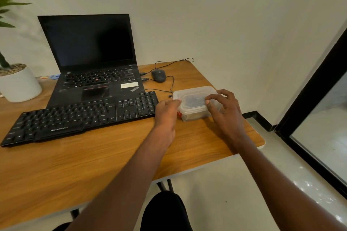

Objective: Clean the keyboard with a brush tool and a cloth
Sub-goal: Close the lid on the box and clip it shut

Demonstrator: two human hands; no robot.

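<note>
Both hands are on the clear lidded box (195, 102) at the tabletop's (93, 159) right end, just beside the keyboard (78, 118); left hand (166, 113) pinches the lid's left edge, right hand (224, 108) curls over its right side; it looks light, thin and flexible, best gripped at the rim.

Open laptop (90, 62), wired mouse (158, 75) and potted plant (16, 82) on the desk (93, 155)

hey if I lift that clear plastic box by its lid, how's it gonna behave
The clear plastic box looks thin-walled, so it probably flexes under the fingers. It seems light, with only small items faintly visible inside. The lid still sits on top; if it isn't latched, it may pop off, so lifting by the base seems safer.
</note>
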